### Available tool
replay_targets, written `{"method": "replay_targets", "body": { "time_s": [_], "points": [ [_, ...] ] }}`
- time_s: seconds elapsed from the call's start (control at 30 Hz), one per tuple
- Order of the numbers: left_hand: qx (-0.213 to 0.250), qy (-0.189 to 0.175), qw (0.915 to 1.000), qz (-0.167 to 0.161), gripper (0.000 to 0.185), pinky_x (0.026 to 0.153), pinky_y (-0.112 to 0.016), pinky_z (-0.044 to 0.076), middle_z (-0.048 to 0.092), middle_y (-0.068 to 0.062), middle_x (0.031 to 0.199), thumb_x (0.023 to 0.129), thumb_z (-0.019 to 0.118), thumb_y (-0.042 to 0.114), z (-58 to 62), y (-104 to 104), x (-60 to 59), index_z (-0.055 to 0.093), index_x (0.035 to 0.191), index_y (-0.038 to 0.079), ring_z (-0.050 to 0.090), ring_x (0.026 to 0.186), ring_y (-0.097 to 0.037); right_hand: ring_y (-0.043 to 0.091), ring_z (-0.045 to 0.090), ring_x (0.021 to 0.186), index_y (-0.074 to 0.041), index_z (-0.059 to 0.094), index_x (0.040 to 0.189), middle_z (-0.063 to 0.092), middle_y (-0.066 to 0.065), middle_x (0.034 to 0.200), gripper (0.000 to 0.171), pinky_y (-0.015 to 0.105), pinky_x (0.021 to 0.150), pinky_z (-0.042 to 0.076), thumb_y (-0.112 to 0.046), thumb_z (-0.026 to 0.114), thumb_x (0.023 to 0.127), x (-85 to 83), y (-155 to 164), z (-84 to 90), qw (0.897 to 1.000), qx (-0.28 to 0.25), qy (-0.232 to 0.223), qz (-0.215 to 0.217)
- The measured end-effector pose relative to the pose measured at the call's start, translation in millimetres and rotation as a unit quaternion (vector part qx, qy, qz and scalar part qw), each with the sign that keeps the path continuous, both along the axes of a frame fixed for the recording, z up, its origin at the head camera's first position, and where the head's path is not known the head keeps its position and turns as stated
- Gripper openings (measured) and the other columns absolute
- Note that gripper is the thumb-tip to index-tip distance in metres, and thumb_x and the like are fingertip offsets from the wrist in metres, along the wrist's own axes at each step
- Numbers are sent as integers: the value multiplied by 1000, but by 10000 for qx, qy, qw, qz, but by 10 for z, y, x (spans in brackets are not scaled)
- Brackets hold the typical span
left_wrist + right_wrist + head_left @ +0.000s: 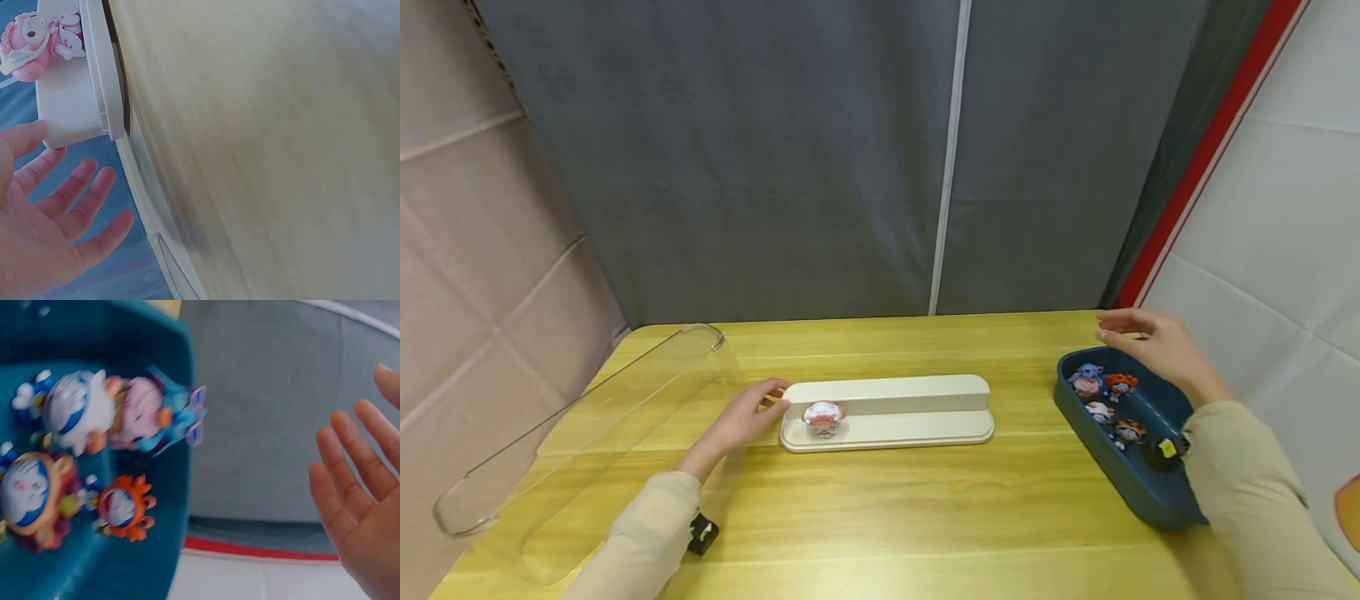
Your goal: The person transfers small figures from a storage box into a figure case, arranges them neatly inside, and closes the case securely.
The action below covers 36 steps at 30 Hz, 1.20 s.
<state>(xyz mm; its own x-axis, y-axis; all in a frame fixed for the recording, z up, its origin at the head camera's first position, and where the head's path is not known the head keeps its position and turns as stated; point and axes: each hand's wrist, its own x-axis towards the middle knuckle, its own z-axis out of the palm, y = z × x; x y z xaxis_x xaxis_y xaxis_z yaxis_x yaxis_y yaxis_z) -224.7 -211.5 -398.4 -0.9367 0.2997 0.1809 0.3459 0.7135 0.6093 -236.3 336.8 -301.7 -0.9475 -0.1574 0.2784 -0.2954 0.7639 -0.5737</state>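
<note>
Your left hand (741, 419) lies open at lower left of centre, fingertips touching the left end of the cream display stand (887, 411), where a pink figurine (823, 417) sits. Your right hand (1153, 346) hovers open, holding nothing, over the far rim of the blue tray (1150, 492) of small figurines (1105, 398) at right. A clear cover (572, 425) lies on the table (880, 517) at left.

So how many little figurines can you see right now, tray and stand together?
5: one pink figurine stands on the white stand near the left hand; four sit in the blue tray: blue-eared, orange, white, brown. The sleeve may hide more.
</note>
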Motion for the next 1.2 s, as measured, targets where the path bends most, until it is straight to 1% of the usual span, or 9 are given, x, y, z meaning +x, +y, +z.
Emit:
{"method": "replay_targets", "body": {
  "time_s": [0.1, 0.17, 0.37, 0.5, 0.73, 0.8, 0.97, 1.03, 1.2],
  "points": [
    [-13, -7, 10000, -8, 31, 78, -44, 44, 56, -16, 104, 88, 55, 17, -6, -5, -4, 52, 115, 1, 56, 89, -30, 2, 46, 84, 0, 55, 114, 57, 18, 102, 40, 21, 67, 41, -29, 56, 87, -11, 83, -85, 9999, -56, -87, 6],
    [-24, -15, 10000, -5, 31, 78, -44, 44, 56, -16, 104, 88, 55, 17, -12, -7, -4, 52, 115, 1, 56, 89, -30, 4, 47, 86, 0, 54, 115, 57, 20, 104, 41, 25, 71, 42, -30, 56, 87, -17, 127, -140, 9998, -84, -198, -58],
    [-9, -64, 10000, 21, 31, 78, -44, 43, 56, -15, 104, 89, 55, 19, -16, -6, 5, 53, 114, 3, 55, 90, -30, 31, 44, 100, 2, 50, 120, 51, 23, 113, 50, 48, 78, 39, -36, 53, 87, -25, 238, -279, 9978, -214, -590, -214],
    [0, -73, 10000, 18, 31, 79, -44, 43, 56, -16, 104, 89, 55, 19, -12, -1, 8, 52, 115, 2, 55, 90, -30, 31, 45, 100, 0, 50, 121, 51, 21, 114, 53, 47, 78, 39, -40, 53, 86, -51, 317, -364, 9956, -317, -798, -388],
    [-13, -41, 10000, 6, 31, 78, -44, 43, 56, -15, 104, 89, 55, 18, 10, 15, 15, 52, 115, 2, 55, 90, -30, 37, 43, 103, 3, 46, 124, 47, 27, 117, 60, 51, 81, 37, -43, 50, 87, -62, 429, -496, 9926, -238, -1137, -353],
    [-28, -38, 10000, -5, 30, 78, -44, 43, 56, -15, 104, 89, 54, 18, 13, 17, 16, 52, 115, 2, 55, 89, -29, 33, 46, 99, 3, 46, 124, 48, 28, 116, 59, 48, 80, 39, -43, 50, 87, -60, 459, -532, 9922, -184, -1182, -351],
    [-34, -23, 10000, 5, 31, 78, -44, 43, 56, -15, 104, 89, 55, 18, 14, 12, 20, 52, 115, 2, 55, 89, -29, 9, 49, 88, 6, 46, 123, 48, 28, 115, 56, 41, 77, 41, -37, 52, 88, -65, 529, -637, 9925, -48, -1190, -270],
    [-32, -25, 10000, 7, 31, 78, -45, 43, 56, -15, 104, 89, 55, 18, 14, 11, 21, 52, 115, 2, 55, 90, -30, 8, 48, 87, 7, 45, 123, 48, 29, 115, 55, 42, 78, 41, -35, 52, 89, -66, 546, -676, 9925, -23, -1199, -243],
    [-18, -59, 10000, 25, 32, 78, -45, 43, 56, -16, 105, 89, 54, 19, 16, 14, 22, 52, 116, 2, 55, 90, -30, 32, 47, 97, 10, 41, 124, 46, 32, 116, 57, 52, 81, 37, -34, 51, 89, -73, 560, -722, 9899, -158, -1399, -180]
  ]
}}
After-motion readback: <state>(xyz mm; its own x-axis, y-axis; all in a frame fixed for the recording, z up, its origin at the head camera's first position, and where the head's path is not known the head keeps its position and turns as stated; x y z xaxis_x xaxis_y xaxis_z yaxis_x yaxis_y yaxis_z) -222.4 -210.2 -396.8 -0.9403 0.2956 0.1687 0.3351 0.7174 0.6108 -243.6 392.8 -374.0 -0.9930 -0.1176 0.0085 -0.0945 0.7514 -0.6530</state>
